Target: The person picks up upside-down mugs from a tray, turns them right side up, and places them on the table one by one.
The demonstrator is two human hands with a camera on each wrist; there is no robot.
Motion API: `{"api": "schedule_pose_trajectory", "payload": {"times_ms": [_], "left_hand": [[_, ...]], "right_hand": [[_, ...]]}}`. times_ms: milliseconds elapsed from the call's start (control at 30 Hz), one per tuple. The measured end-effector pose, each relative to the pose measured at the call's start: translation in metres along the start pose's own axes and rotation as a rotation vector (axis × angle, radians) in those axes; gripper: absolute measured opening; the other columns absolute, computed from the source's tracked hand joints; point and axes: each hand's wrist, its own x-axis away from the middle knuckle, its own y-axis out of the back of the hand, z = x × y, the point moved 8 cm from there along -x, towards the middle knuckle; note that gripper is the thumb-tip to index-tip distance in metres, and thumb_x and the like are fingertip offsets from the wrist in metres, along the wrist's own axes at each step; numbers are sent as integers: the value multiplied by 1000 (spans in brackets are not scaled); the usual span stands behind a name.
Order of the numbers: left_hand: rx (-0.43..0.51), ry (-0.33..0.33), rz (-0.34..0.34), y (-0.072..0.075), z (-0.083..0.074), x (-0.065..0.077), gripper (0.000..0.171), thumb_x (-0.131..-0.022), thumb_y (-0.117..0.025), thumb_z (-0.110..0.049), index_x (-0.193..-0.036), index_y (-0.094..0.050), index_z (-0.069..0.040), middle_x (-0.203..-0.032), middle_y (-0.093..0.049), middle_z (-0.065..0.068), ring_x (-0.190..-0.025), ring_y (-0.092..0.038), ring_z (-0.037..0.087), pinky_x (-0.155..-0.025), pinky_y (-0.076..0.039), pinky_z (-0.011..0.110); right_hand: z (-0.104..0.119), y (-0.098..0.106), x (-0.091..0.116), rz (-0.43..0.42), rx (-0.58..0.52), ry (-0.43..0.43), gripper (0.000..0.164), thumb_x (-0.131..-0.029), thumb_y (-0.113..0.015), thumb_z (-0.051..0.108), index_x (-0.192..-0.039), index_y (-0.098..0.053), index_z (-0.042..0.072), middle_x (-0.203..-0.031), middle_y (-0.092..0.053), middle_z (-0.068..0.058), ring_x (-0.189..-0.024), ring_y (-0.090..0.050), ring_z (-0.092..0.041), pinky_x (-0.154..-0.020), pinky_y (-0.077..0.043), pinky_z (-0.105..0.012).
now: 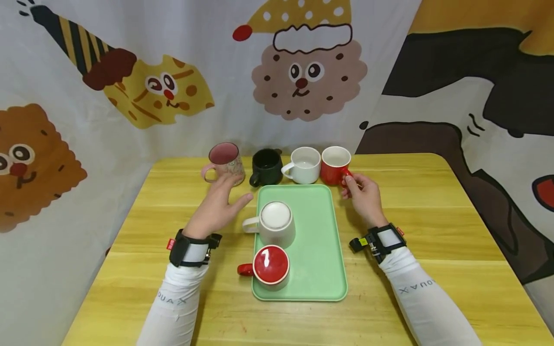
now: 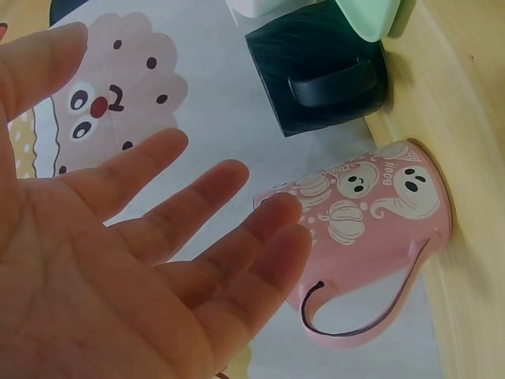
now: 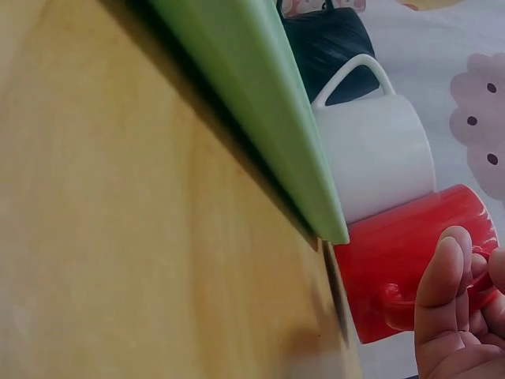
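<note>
My right hand pinches the handle of an upright red mug, white inside, at the right end of a row of mugs. In the right wrist view thumb and fingers close on that handle. Fingers spread, my left hand hovers before a pink mug with pumpkin and ghost drawings and holds nothing. Between these stand a black mug and a white mug. On a green tray, an upside-down white mug and an upside-down red mug have handles pointing left.
The wooden table ends at a hanging cloth with cartoon prints, right behind the row of mugs. The tray's far edge lies close to the black and white mugs.
</note>
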Motion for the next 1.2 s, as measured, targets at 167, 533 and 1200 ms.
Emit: {"api": "schedule_pose_trajectory", "payload": {"times_ms": [167,533,1200], "left_hand": [[0,19,27,-1,-2,-1,65,-105,-69,-39,-155,-49,-2,-155,-51,19,-146,-45,36,-119,-36,57],[19,34,63,-1,-4,0,64,-106,-67,-41,-155,-50,-4,-154,-53,17,-144,-46,36,-118,-38,58],[64,17,113,-9,-10,5,54,-105,-68,-39,-146,-59,-5,-144,-62,17,-126,-61,40,-103,-52,57]], "right_hand": [[-4,1,0,-2,-4,-28,43,-111,-58,26,-129,-64,-13,-119,-62,-34,-77,-66,-15,-72,-61,-23],[-5,1,-1,-14,-1,-46,40,-111,-58,22,-136,-58,-10,-123,-60,-29,-81,-71,-18,-76,-62,-25],[44,5,21,-190,-113,50,24,-107,-63,12,-122,-48,1,-111,-55,-9,-74,-66,-19,-65,-57,-22]]}}
